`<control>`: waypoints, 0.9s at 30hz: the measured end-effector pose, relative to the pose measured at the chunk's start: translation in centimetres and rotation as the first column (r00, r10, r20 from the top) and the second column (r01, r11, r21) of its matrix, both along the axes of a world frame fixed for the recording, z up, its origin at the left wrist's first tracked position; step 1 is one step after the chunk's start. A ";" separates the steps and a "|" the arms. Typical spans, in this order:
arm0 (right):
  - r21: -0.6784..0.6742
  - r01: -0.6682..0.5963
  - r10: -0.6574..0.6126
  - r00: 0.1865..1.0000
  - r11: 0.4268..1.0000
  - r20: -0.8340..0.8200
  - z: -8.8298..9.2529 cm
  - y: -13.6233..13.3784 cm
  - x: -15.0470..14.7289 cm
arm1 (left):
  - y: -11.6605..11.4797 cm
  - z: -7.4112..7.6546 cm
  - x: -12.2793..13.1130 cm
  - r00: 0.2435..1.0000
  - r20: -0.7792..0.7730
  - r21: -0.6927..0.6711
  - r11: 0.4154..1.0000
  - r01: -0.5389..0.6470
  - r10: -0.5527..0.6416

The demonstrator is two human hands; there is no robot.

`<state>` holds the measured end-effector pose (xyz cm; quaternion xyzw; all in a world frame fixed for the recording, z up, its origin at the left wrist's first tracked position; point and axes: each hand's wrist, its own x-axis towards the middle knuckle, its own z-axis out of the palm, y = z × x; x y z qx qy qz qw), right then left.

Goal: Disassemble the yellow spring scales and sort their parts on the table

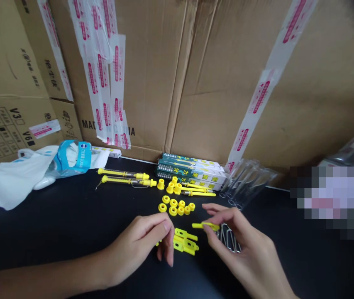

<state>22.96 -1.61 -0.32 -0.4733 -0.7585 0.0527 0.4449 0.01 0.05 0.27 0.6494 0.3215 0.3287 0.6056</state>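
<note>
My right hand [242, 245] pinches a small flat yellow plastic piece [202, 226] between thumb and fingers, just above the black table [55, 224]. My left hand [142, 245] reaches down with curled fingers onto a small pile of yellow flat clips [185, 241]; whether it grips one is hidden. Thin metal wire hooks [228, 238] lie under my right hand. Beyond the hands sit several round yellow caps [177, 205] and two assembled yellow spring scales [123, 177].
Printed boxes [192, 170] and clear plastic tubes [248, 182] lie at the back against taped cardboard cartons [170, 83]. A white plastic bag with a blue tape roll [71, 160] sits at left. A blurred patch covers the right side.
</note>
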 end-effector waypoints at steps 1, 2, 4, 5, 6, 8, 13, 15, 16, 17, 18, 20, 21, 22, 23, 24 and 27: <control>-0.021 -0.006 0.005 0.998 1.000 -0.055 0.0 -0.1 0.0 | 0.0 0.0 0.0 1.000 -0.004 0.001 1.000 0.000 0.000; -0.040 -0.023 0.019 0.994 0.999 -0.107 -0.1 -0.3 0.0 | 0.0 0.0 0.0 1.000 -0.007 0.003 1.000 0.000 0.000; -0.051 -0.062 0.053 0.986 0.997 -0.160 -0.2 -0.5 0.0 | 0.0 0.1 0.0 1.000 -0.011 0.008 1.000 -0.001 0.001; -0.042 -0.060 0.054 0.988 0.997 -0.145 -0.2 -0.6 0.0 | 0.0 0.1 0.0 1.000 -0.012 0.011 1.000 -0.005 0.005; -0.025 -0.045 0.043 0.994 0.999 -0.105 -0.3 -0.6 -0.1 | 0.0 0.1 0.0 1.000 -0.013 0.015 1.000 -0.006 0.006; 0.032 -0.018 0.018 1.000 0.999 0.012 -0.3 -0.5 -0.2 | 0.1 0.2 0.0 1.000 -0.014 0.020 1.000 -0.005 0.005; 0.128 -0.110 0.087 0.982 0.986 0.170 -0.3 0.2 -0.5 | 0.1 0.2 0.0 1.000 -0.017 0.012 1.000 -0.007 0.007; 0.143 -0.097 0.071 0.982 0.985 0.178 -0.4 0.5 -0.5 | 0.0 0.2 0.0 1.000 -0.020 0.008 1.000 -0.010 0.010; 0.146 -0.084 0.057 0.982 0.986 0.180 -0.5 0.6 -0.5 | 0.0 0.2 0.0 1.000 -0.022 0.005 1.000 -0.011 0.011; 0.146 -0.075 0.047 0.982 0.986 0.185 -0.6 0.6 -0.5 | 0.0 0.2 0.0 1.000 -0.021 0.005 1.000 -0.012 0.012; 0.142 -0.072 0.043 0.980 0.987 0.194 -0.6 0.7 -0.4 | 0.0 0.3 0.0 1.000 -0.022 0.004 1.000 -0.011 0.011; 0.124 -0.076 0.049 0.977 0.989 0.207 -0.6 0.5 -0.4 | 0.0 0.3 0.1 1.000 -0.023 0.005 1.000 -0.006 0.006; 0.112 -0.080 0.056 0.976 0.990 0.209 -0.6 0.5 -0.4 | 0.0 0.3 0.1 1.000 -0.024 0.005 1.000 -0.004 0.004; 0.100 -0.086 0.064 0.977 0.991 0.204 -0.5 0.3 -0.4 | 0.0 0.3 0.1 1.000 -0.026 0.006 1.000 -0.003 0.003; 0.093 -0.091 0.072 0.979 0.992 0.188 -0.4 0.2 -0.5 | 0.0 0.3 0.1 1.000 -0.029 0.009 1.000 -0.004 0.004; 0.085 -0.095 0.079 0.982 0.992 0.170 -0.4 0.1 -0.5 | 0.0 0.3 0.1 1.000 -0.030 0.012 1.000 -0.004 0.005; 0.064 -0.080 0.073 0.991 0.995 0.116 -0.4 -0.1 -0.3 | 0.0 0.2 0.1 0.999 -0.033 0.019 1.000 -0.004 0.005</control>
